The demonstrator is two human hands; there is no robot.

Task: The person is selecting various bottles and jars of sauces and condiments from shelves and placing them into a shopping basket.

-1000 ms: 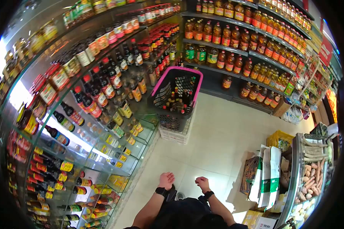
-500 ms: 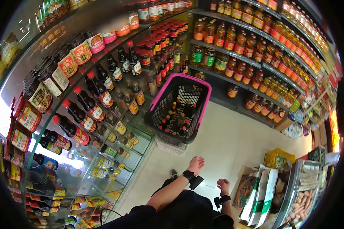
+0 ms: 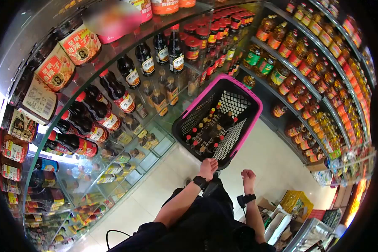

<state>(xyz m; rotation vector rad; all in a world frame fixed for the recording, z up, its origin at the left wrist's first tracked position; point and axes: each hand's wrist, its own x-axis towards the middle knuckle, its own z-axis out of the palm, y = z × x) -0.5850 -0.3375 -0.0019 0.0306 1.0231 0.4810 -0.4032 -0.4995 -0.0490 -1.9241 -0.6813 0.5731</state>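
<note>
A black shopping basket (image 3: 185,126) with a pink rim stands in front of me beside the glass shelves. Inside it are several dark bottles (image 3: 216,128) with red or yellow caps. My left hand (image 3: 208,169), with a black strap at the wrist, overlaps the basket's near end in this view; its fingers are loosely bent and hold nothing visible. Farther right, over the floor, my right hand (image 3: 248,178) has its fingers curled in and nothing showing in them. It wears a black wrist strap too.
Glass shelves (image 3: 155,145) on the left carry sauce bottles (image 3: 124,101) and chili jars (image 3: 80,44). Dark shelves (image 3: 290,59) at the back right hold oil bottles (image 3: 296,52). A yellow crate (image 3: 296,201) and cardboard boxes stand at the lower right, near a glass-sided case.
The view has moved nearer the basket and turned left. My left hand now overlaps its near end, and my right hand has come forward with its fingers more curled.
</note>
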